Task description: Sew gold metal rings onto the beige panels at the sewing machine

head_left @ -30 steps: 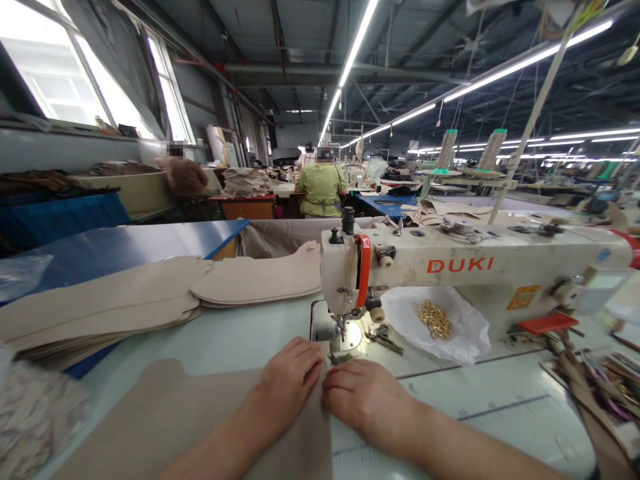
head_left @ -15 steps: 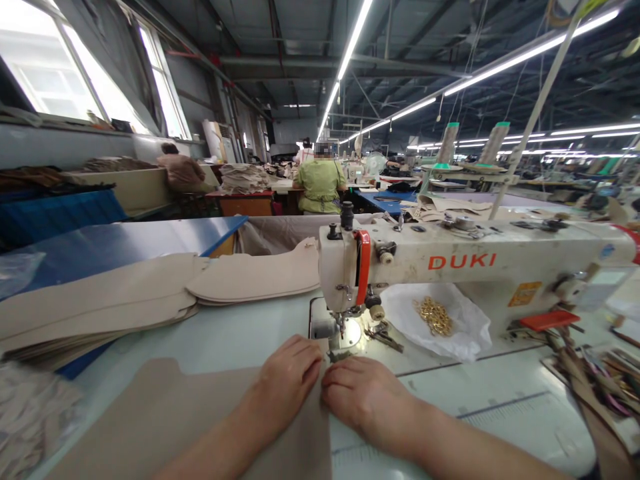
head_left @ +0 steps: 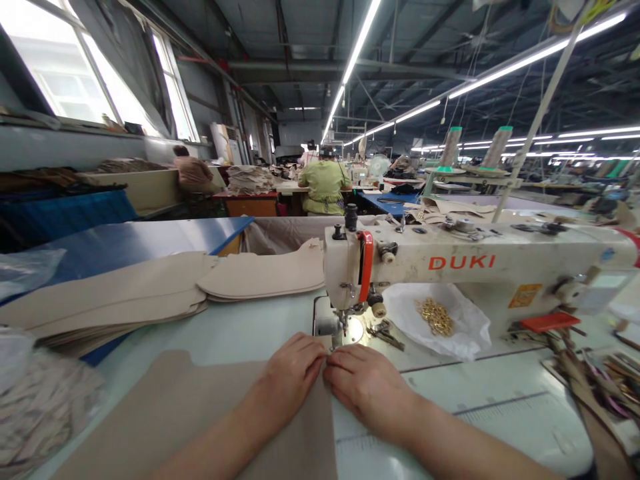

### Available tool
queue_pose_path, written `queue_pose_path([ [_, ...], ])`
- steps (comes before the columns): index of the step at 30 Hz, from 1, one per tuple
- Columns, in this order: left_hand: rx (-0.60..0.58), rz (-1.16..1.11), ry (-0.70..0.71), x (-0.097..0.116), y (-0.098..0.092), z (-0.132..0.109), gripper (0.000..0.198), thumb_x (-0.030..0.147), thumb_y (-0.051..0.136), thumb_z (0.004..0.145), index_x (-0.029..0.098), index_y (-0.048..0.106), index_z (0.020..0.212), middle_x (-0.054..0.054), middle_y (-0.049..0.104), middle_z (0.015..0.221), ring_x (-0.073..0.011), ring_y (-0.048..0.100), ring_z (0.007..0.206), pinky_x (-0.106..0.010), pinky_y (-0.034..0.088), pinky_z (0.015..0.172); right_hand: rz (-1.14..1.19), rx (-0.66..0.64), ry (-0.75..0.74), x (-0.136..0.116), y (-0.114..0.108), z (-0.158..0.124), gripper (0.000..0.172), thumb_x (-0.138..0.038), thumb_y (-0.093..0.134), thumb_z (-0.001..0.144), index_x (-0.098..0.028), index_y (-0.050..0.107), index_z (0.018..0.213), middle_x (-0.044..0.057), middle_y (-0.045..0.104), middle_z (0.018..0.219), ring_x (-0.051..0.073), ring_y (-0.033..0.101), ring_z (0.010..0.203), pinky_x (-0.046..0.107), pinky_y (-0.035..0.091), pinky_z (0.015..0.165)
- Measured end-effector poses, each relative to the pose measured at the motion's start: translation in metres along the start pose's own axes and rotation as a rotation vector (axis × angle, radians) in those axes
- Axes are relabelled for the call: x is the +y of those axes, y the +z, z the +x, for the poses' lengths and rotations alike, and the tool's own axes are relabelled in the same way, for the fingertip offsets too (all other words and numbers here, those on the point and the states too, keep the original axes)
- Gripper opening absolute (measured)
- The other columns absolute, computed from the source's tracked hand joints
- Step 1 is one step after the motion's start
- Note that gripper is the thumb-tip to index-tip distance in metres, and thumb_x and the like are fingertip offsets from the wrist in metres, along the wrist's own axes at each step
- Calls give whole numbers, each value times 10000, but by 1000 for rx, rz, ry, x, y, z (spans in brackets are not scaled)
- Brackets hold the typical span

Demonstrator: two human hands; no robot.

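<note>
A flat tan cut piece lies on the pale sewing table in front of me. My left hand rests on its right edge with fingers bent down on the material. My right hand sits beside it, fingertips meeting the left hand's at the piece's top corner. Both hands are just in front of the needle and presser foot of the white DUKI sewing machine.
Stacks of tan cut pieces lie at the left and behind. A white bag of gold metal rings sits under the machine arm. Straps and scraps crowd the right. A plastic bag is at far left. Other workers sit further back.
Both hands have slid forward a little with the piece's corner, closer to the presser foot. The view shifted slightly.
</note>
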State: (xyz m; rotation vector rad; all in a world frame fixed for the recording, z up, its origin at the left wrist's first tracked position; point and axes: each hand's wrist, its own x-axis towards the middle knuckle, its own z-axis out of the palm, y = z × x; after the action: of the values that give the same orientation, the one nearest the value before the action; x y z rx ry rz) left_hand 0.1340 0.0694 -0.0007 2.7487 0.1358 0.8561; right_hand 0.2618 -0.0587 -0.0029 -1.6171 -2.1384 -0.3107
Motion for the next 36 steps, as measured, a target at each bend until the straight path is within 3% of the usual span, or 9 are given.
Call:
queue_pose_path([
  [9, -12, -15, 3, 1, -4, -2, 169, 90, 481, 821, 189, 616, 794, -27, 673, 787, -164, 593, 765, -285, 516, 709, -97, -31, 6, -1, 2, 4, 86, -186, 533, 884, -155, 605, 850, 54, 636, 866, 181, 554, 833, 302, 456, 794],
  [23, -53, 45, 25, 2, -5, -5, 183, 103, 451, 851, 174, 619, 844, -48, 681, 837, -178, 602, 790, -310, 524, 718, -154, -99, -16, 1, 2, 6, 79, -199, 559, 872, -157, 586, 810, 39, 620, 835, 183, 538, 818, 296, 425, 745],
  [28, -26, 73, 85, 4, 3, 5, 189, 128, 440, 870, 165, 617, 817, -49, 682, 810, -178, 596, 757, -305, 522, 699, -203, -146, -61, 12, -6, 3, 67, -202, 564, 869, -149, 583, 834, 41, 621, 855, 186, 535, 821, 304, 418, 739],
  [36, -22, 63, 100, -6, 22, 26, 220, 151, 409, 891, 177, 626, 911, -50, 693, 865, -179, 615, 813, -322, 522, 761, -182, -187, 21, 31, -15, -2, 69, -191, 532, 889, -144, 582, 901, 48, 634, 925, 183, 534, 883, 302, 413, 797],
])
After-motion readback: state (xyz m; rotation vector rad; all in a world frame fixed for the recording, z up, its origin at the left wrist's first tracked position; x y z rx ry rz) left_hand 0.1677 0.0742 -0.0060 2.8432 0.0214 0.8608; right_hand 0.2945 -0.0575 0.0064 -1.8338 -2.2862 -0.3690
